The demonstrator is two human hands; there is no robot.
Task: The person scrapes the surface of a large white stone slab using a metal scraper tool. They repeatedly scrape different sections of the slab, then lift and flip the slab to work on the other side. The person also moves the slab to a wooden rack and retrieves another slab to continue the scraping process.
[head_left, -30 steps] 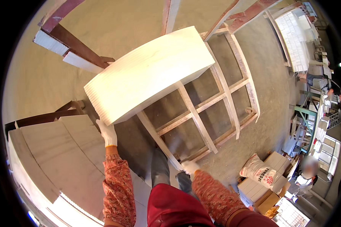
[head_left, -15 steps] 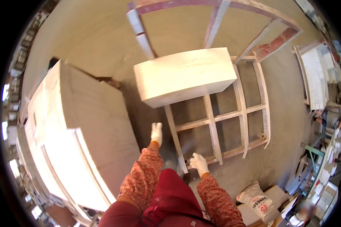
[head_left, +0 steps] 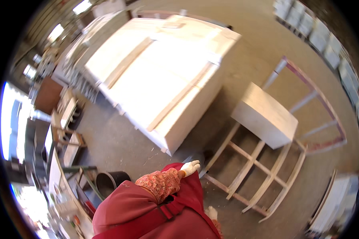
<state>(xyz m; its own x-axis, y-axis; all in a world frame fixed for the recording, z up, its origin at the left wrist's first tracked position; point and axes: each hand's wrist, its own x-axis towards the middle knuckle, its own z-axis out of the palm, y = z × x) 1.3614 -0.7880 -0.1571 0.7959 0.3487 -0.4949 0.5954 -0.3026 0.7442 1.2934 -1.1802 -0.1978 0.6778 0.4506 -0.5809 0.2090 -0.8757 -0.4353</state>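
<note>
My left hand point(head_left: 190, 167), in a white glove, is held out over the red apron point(head_left: 147, 217) with its fingers extended and nothing in them. Low beside the apron, my right hand point(head_left: 211, 213) is gloved too and partly hidden; its visible fingers look loose and empty. Both hands are apart from the wooden lattice frame point(head_left: 253, 159) on the floor to the right. A pale rectangular stack of boards point(head_left: 267, 115) rests on the far part of that frame. Large in the middle stands a big stack of pale panels point(head_left: 151, 75), with wooden strips on top.
Behind the smaller stack, a reddish slatted frame point(head_left: 315, 81) stands at the right. A dark bucket point(head_left: 111, 181) and a green metal stand point(head_left: 83, 175) are at my left, beside a long cluttered bench point(head_left: 68, 191). More stacked panels point(head_left: 335, 203) lie at the far right.
My view has swung left, so the lattice frame and its stack now appear farther right and the big panel stack is central. My hands have drawn in toward the apron.
</note>
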